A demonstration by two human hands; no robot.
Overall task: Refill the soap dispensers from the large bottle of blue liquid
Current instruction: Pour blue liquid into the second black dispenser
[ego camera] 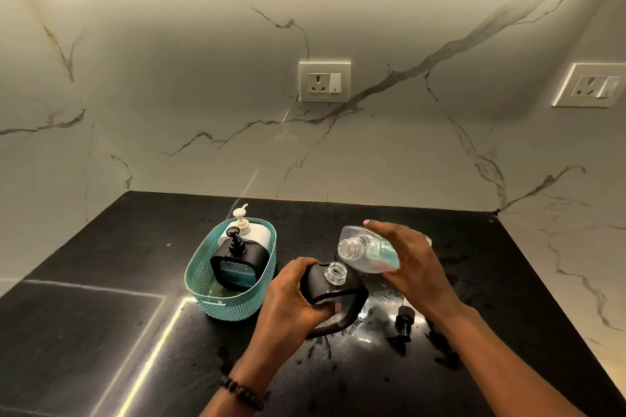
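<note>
Far left on the black stone table point(101, 264) stands a teal perforated plastic basket point(233, 301). It holds two dispensers with pumps fitted: a white pump dispenser point(257, 230) at the back and a black-framed dispenser with a black pump point(237, 261) in front, its window showing a bluish tint. Whether either is full cannot be told.

Next, the left hand point(291, 298) grips a second black-framed dispenser with an open clear threaded neck point(333, 288), tilted and lifted off the table; the fingers curl round its body, thumb on top. No blue liquid is visible in it.

Just above and right of that neck, the right hand point(410, 261) holds the clear plastic bottle of blue liquid point(369, 250) tipped on its side, cap off, mouth pointing left and down towards the dispenser's neck. The two openings are close but apart. The fingers are spread over the bottle's upper side, thumb beneath. The liquid lies in the rear part of the bottle; none is seen leaving the mouth.

Right of the dispenser, a removed black pump head point(404, 322) lies on the wet table.

Judgement: the dispenser is opened and the pour is about to begin. Filling, refitting the pump and any further dispensers remain.
</note>
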